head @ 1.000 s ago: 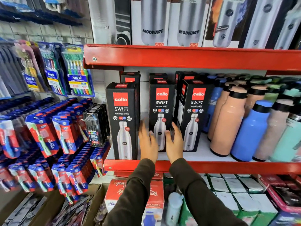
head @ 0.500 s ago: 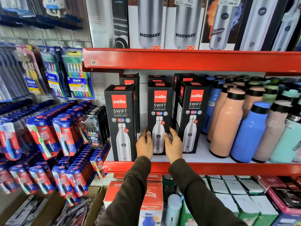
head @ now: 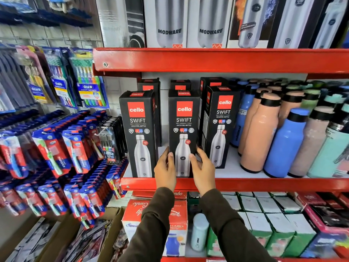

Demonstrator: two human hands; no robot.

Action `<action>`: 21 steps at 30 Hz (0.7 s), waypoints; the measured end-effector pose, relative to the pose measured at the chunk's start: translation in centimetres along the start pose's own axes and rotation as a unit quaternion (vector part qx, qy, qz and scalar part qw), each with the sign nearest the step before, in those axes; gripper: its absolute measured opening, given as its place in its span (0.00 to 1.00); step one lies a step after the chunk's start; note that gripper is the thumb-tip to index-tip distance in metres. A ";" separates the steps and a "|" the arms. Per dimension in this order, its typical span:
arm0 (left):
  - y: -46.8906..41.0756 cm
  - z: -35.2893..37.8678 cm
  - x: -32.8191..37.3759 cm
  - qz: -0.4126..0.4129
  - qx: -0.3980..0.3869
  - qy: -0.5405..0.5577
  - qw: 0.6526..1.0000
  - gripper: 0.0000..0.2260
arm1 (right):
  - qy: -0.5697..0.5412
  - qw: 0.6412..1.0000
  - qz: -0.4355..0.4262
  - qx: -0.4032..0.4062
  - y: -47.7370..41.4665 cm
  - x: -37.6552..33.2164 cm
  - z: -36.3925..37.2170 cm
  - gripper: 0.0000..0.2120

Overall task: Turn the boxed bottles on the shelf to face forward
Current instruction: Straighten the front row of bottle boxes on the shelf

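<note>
Both hands clamp the middle box low down: left hand on its left edge, right hand on its right. Box upright at shelf front lip, facing forward. Narrow gap to left box; right box angled, just beside. Loose bottles farther right.

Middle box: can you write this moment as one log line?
left hand: holding middle box | right hand: holding it | box: upright, front label forward | right box: angled
</note>
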State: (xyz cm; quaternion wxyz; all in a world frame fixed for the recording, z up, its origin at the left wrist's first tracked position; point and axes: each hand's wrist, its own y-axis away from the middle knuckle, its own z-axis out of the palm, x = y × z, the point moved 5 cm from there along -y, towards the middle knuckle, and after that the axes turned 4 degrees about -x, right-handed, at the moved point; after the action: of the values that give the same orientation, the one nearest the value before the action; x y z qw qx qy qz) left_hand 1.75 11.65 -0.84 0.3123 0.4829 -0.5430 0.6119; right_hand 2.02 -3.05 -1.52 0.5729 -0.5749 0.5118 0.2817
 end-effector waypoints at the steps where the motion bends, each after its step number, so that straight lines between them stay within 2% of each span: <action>1: 0.3 -0.1 0.1 0.004 -0.004 0.000 1.000 0.19 | 0.000 1.000 -0.003 -0.001 0.3 -0.1 -0.1 0.20; 15: 0.9 -0.1 0.6 -0.004 -0.001 -0.022 1.000 0.19 | -0.011 1.000 -0.014 0.002 1.0 -1.0 -0.6 0.18; 18: 1.7 0.1 0.5 0.001 0.043 -0.010 0.999 0.18 | -0.005 1.000 -0.022 0.005 1.2 -1.0 -1.1 0.16; 21: 2.8 0.7 1.3 0.043 0.097 -0.005 0.994 0.17 | 0.000 0.999 -0.038 0.032 1.6 -1.0 -2.2 0.13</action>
State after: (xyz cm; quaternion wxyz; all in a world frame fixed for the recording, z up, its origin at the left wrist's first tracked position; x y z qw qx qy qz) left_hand -1.05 10.22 -0.72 0.2344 0.4905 -0.5027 0.6722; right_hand -0.33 -4.58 -0.79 0.6014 -0.5753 0.4980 0.2435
